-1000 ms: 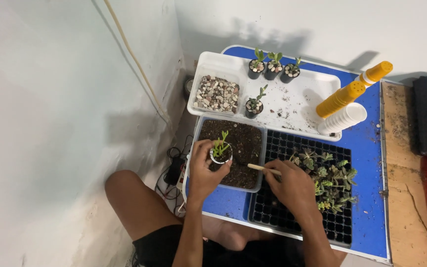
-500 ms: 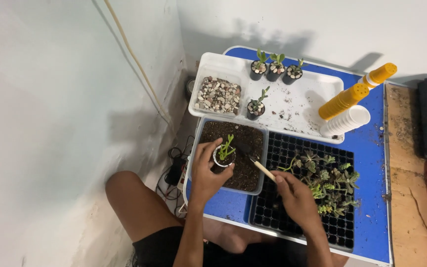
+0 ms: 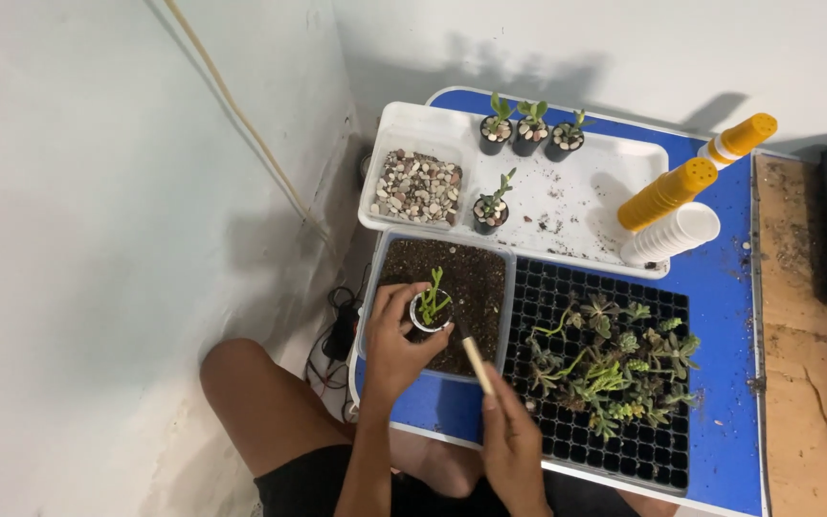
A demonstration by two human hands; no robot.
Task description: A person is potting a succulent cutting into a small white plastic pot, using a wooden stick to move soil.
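Observation:
My left hand (image 3: 396, 340) grips a small black pot (image 3: 429, 314) with a green succulent cutting in it, held over the clear tub of dark soil (image 3: 476, 276). My right hand (image 3: 512, 442) holds a thin wooden stick (image 3: 472, 350) whose dark tip points at the pot's soil. Both hands are at the near edge of the blue table (image 3: 720, 287).
A black seedling tray (image 3: 567, 287) with several succulent cuttings lies right of the tub. Behind it a white tray (image 3: 595, 191) carries several potted cuttings and a tub of pebbles (image 3: 418, 187). Stacked yellow and white pots (image 3: 667, 206) lie at the right. Cables sit on the floor below.
My right hand has drawn back toward me and swung the stick from lying sideways over the seedling tray to pointing up at the pot. My left hand keeps the pot over the soil.

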